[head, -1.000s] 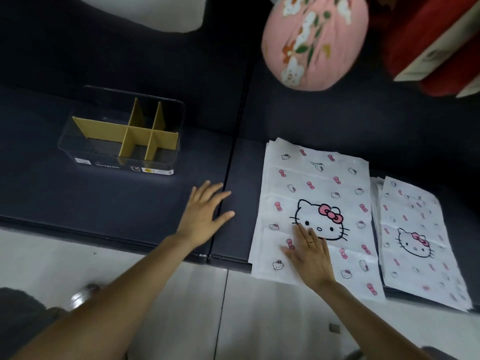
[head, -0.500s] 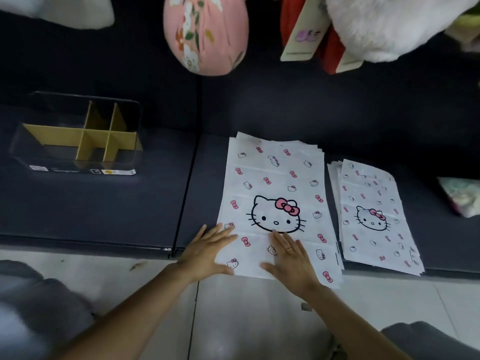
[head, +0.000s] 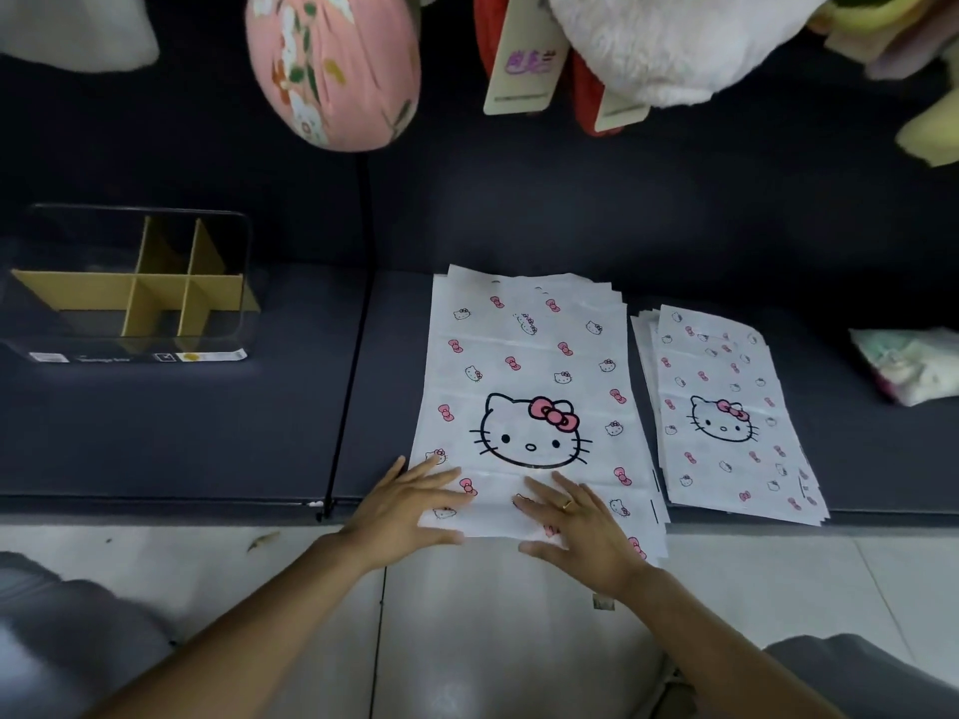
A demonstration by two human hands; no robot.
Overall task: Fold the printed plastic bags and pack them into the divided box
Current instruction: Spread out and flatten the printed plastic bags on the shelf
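Both hands lay flat on the near end of the larger stack of printed bags [head: 524,376], which sat on the dark platform [head: 171,433] with its near edge overhanging the pale tiled floor [head: 498,614]. The left hand [head: 402,508] pressed the stack's near left corner with fingers straight and spread, gripping nothing; the right hand [head: 578,526] — a ring on one finger — rested palm-down just beside it, fingers likewise extended and holding nothing. A smaller stack of the same printed bags [head: 726,412] lay just to the right of the first, close to it but apart. The divided box [head: 135,288] — clear-walled, with tan cardboard partitions — stood well apart to the left on the same platform. Above hung a pink floral cushion [head: 332,64] and a white plush [head: 669,38], and a pale folded bundle [head: 908,363] lay at the far right.
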